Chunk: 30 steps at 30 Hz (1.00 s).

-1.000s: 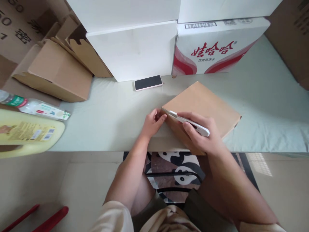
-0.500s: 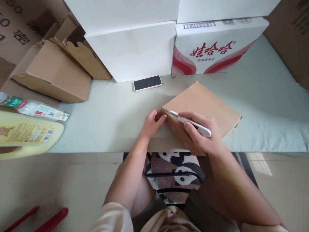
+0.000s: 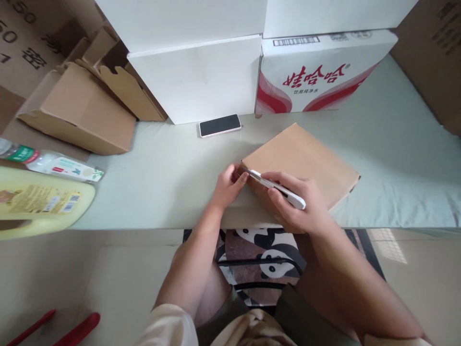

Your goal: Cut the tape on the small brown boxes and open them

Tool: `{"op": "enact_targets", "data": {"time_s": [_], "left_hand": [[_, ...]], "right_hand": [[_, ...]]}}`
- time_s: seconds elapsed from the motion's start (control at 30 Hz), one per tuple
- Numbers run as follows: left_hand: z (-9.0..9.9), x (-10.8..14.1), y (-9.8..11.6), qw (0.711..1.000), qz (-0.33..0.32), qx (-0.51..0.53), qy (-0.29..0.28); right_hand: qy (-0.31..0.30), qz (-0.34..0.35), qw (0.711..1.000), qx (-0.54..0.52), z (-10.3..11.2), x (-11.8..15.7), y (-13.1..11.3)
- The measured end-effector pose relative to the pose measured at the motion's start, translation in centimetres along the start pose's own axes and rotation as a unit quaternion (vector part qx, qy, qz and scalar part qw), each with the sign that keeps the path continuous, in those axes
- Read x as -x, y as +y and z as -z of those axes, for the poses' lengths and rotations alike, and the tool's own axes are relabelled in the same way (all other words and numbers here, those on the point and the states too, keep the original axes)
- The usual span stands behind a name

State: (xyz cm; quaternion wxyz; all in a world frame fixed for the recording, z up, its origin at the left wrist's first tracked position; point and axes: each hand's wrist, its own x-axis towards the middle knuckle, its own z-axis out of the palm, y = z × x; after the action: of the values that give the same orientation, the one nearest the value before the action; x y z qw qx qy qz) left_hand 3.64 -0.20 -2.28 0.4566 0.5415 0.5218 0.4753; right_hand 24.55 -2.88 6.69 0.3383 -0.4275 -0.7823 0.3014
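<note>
A flat brown cardboard box lies at an angle on the green-covered table, its near corner reaching the front edge. My right hand is closed round a white utility knife, whose tip points at the box's left corner. The blade end is close to the cardboard; whether it touches cannot be made out. At that same corner, my left hand grips the box between thumb and fingers, with some fingertips hidden behind it.
Behind lie a black-screened phone, white cartons and a red-and-white carton. Brown boxes, a clear bottle and a yellow jug are at the left. A panda-patterned chair stands below the table edge.
My right hand and the knife have moved slightly left and down, so the knife tip sits a bit lower at the box's corner. My left hand keeps its hold.
</note>
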Motion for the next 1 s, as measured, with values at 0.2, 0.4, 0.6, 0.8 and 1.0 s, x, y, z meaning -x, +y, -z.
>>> {"op": "enact_targets", "data": {"time_s": [0.2,0.4,0.6,0.8,1.0], "left_hand": [[-0.6,0.0,0.0,1.000,-0.010,0.024,-0.004],[-1.4,0.0,-0.1,0.999,0.001,0.047,0.019],[-2.3,0.0,0.7,0.997,0.004,0.054,0.056],[-2.4,0.1,1.5,0.997,0.002,0.038,0.068],[-2.4,0.0,1.5,0.996,0.007,0.039,0.074]], "right_hand": [[-0.003,0.015,1.000,0.016,0.0,0.0,0.1],[-0.017,0.026,0.998,0.045,0.0,0.1,0.1],[-0.016,0.046,0.995,0.084,-0.1,0.4,0.1],[-0.016,0.057,0.994,0.094,0.0,0.8,0.0],[-0.012,0.054,0.995,0.080,0.0,0.7,0.2]]}}
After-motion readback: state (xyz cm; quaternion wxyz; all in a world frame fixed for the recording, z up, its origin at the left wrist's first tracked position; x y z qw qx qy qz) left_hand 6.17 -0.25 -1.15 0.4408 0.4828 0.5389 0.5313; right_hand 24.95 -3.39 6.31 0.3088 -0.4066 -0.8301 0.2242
